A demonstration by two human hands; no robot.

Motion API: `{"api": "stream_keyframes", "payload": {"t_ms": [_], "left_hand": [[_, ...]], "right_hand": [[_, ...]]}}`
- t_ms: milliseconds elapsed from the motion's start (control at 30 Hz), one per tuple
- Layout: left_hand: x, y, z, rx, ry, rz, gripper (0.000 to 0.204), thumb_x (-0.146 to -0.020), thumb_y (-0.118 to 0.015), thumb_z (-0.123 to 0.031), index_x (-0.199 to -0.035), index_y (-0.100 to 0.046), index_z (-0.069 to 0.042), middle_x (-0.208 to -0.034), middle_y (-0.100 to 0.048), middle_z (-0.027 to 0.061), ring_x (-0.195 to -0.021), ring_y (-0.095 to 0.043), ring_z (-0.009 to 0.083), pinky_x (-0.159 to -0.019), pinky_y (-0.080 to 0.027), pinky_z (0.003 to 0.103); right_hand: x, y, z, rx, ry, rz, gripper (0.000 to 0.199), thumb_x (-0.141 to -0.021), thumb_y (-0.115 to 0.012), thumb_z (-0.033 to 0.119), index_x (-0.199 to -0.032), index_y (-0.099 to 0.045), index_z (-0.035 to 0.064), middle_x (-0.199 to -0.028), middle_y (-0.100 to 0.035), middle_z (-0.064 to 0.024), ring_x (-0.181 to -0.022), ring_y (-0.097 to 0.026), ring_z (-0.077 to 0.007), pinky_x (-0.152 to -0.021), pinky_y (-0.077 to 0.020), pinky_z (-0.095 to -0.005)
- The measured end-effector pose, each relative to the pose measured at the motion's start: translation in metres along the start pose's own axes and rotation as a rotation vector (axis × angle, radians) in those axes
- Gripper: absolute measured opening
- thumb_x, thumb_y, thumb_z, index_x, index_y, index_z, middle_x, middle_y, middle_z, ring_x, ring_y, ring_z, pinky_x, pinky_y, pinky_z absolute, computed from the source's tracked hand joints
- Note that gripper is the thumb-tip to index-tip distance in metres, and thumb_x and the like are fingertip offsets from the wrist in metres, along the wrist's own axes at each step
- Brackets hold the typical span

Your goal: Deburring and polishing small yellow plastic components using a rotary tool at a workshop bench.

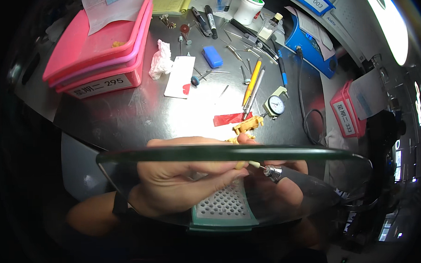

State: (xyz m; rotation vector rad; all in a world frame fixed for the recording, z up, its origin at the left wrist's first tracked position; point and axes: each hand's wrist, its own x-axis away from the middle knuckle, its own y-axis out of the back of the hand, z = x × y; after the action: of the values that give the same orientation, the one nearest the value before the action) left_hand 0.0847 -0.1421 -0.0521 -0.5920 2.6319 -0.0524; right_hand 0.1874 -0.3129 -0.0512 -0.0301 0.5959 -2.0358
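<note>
Pink trays (pixel 104 75) are stacked on the table (pixel 126 120). By the left hand (pixel 168 188), thumb and forefinger pinched, a small yellow piece (pixel 241 165) is held near a yellow model (pixel 249 124); a pale-tipped rotary handpiece (pixel 273 172) is gripped by the right hand (pixel 289 192).

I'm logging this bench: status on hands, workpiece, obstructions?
Left hand pinching small yellow piece. Right hand holding handpiece, pale tip near piece; contact unclear. Dark-edged clear panel partly blocks view.

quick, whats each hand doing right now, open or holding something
Left hand: closed, pinching a small yellowish piece.
Right hand: closed, holding a handpiece with a silver front end.
</note>
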Motion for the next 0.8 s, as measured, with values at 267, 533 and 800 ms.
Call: {"api": "stream_keyframes", "payload": {"t_ms": [267, 533, 800], "left_hand": [[-0.007, 0.003, 0.007, -0.207, -0.244, 0.068, 0.018, -0.075, -0.079, -0.007, -0.088, -0.066, -0.004, -0.087, -0.071, 0.0158, -0.073, -0.071, 0.0231, -0.063, -0.059, 0.029], [-0.002, 0.002, 0.004, -0.031, -0.114, 0.061, 0.03, -0.072, -0.076, 0.006, -0.1, -0.07, 0.0, -0.1, -0.07, 0.0154, -0.09, -0.07, 0.0234, -0.078, -0.057, 0.03], [-0.008, 0.003, 0.017, -0.042, -0.335, 0.057, 0.024, -0.075, -0.073, 0.005, -0.098, -0.067, 0.001, -0.096, -0.07, 0.0178, -0.088, -0.07, 0.0249, -0.075, -0.058, 0.032]], "right_hand": [[-0.003, -0.003, -0.002, 0.101, -0.009, -0.088, 0.038, -0.093, -0.06, 0.028, -0.109, -0.047, -0.004, -0.122, -0.051, -0.0378, -0.124, -0.046, -0.044, -0.104, -0.0399, -0.0511], [-0.001, 0.001, 0.0, 0.126, 0.008, -0.05, 0.041, -0.094, -0.057, 0.03, -0.114, -0.043, -0.003, -0.122, -0.051, -0.0367, -0.12, -0.05, -0.0422, -0.101, -0.0438, -0.0512], [0.001, 0.002, -0.006, 0.074, 0.04, -0.021, 0.041, -0.095, -0.056, 0.027, -0.118, -0.041, -0.0028, -0.125, -0.05, -0.0339, -0.117, -0.054, -0.0389, -0.101, -0.0437, -0.0486]]}}
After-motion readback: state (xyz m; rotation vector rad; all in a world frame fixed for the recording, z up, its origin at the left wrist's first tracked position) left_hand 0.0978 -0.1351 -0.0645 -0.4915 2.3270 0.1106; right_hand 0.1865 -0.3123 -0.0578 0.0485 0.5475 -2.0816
